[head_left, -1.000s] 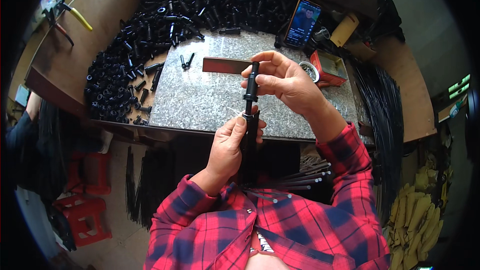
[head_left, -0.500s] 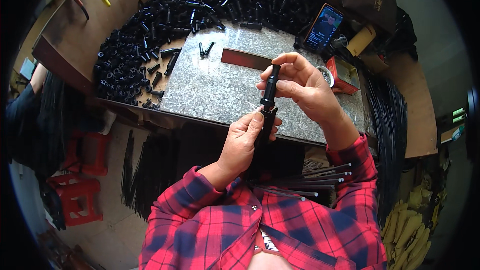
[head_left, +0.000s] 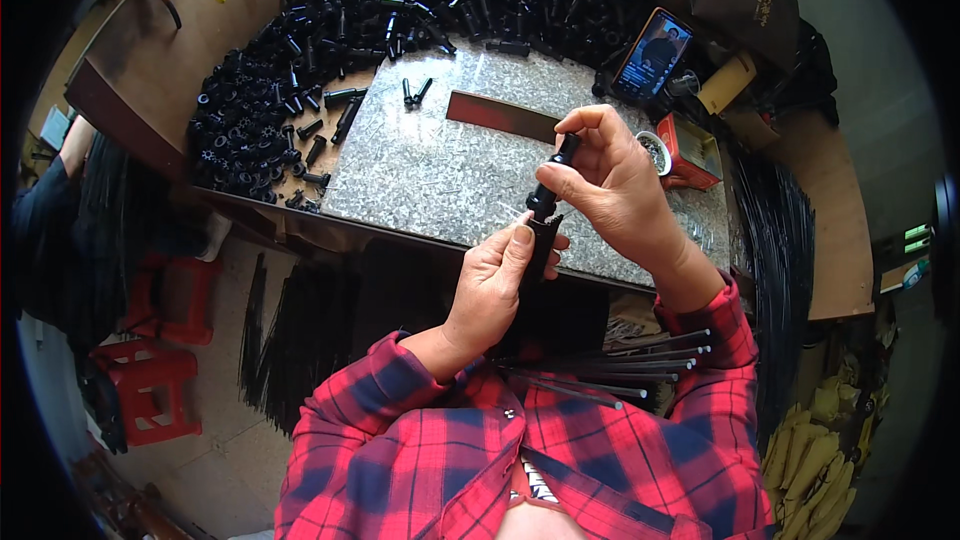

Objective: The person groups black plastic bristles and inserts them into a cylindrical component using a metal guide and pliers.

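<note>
Black tube (head_left: 544, 243) is sitting clamped in my left hand (head_left: 492, 275). Right hand (head_left: 620, 190) is pinching a black handle (head_left: 542, 202) at the tube's far end; both are pointing away from me, slanting right, near the front of the slab (head_left: 400, 180).

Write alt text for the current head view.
A person's left hand holds a black rod-like piece while the right hand holds a black cylindrical part at its far end, over the near edge of a speckled grey slab. Small black parts lie heaped along the slab's far and left sides, and a phone sits near its far right corner.
</note>
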